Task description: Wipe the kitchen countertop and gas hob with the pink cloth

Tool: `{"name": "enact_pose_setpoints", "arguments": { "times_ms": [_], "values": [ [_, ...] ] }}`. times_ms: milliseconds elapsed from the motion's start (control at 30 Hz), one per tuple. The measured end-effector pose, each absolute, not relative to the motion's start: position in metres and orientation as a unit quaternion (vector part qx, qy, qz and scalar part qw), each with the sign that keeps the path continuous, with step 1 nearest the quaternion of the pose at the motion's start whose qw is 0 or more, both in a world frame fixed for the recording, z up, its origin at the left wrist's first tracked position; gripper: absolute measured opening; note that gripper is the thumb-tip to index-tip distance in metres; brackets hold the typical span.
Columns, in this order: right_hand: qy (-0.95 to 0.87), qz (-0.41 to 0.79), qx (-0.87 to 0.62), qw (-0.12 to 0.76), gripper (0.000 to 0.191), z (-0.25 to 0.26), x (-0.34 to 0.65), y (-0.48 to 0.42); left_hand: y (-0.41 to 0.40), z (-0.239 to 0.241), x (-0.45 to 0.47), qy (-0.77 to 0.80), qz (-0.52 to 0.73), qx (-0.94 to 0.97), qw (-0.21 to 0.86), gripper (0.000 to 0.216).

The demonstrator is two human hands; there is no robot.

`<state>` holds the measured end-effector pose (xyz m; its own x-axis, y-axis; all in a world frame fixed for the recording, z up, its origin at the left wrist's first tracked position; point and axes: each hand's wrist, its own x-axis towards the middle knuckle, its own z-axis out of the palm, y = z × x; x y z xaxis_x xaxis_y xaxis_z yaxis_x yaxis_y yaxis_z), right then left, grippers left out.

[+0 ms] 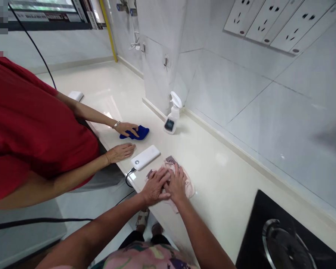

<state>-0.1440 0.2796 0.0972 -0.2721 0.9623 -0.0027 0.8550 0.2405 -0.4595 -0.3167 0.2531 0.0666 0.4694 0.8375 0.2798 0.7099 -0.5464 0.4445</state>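
Atop glossy counter (221, 183), left hand (154, 185), right hand (177, 183), pressing crumpled pink cloth (183, 183)

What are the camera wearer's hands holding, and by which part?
The left hand and right hand hold a pale pink cloth at its middle, on the counter.

Left hand (154, 186) touching right hand (177, 184)

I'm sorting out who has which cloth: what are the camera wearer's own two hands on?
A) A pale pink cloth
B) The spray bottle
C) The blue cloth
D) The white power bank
A. The left hand and right hand both rest on the pale pink cloth; the blue cloth is under a co-worker's hand.
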Motion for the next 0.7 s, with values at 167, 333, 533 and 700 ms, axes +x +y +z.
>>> {"name": "enact_pose_setpoints", "arguments": {
  "times_ms": [167, 333, 533, 700],
  "values": [
    [-0.728, 0.229, -0.57, 0.304, 0.053, 0.091, -0.072, 0.235, 0.235, 0.085, -0.3, 0.482, 0.223, 0.83, 0.171, 0.059],
    [-0.605, 0.022, -0.737, 0.3, 0.065, 0.076, 0.047, 0.164, 0.25, 0.112, -0.256, 0.548, 0.142, 0.799, 0.203, 0.086],
    [-0.527, -0.076, -0.822, 0.201, 0.069, 0.057, 0.089, 0.09, 0.268, 0.109, -0.204, 0.524, 0.031, 0.822, 0.222, 0.114],
    [-0.526, -0.093, -0.824, 0.187, 0.068, 0.054, 0.084, 0.094, 0.311, 0.102, -0.205, 0.506, 0.067, 0.836, 0.202, 0.09]
  ]
}}
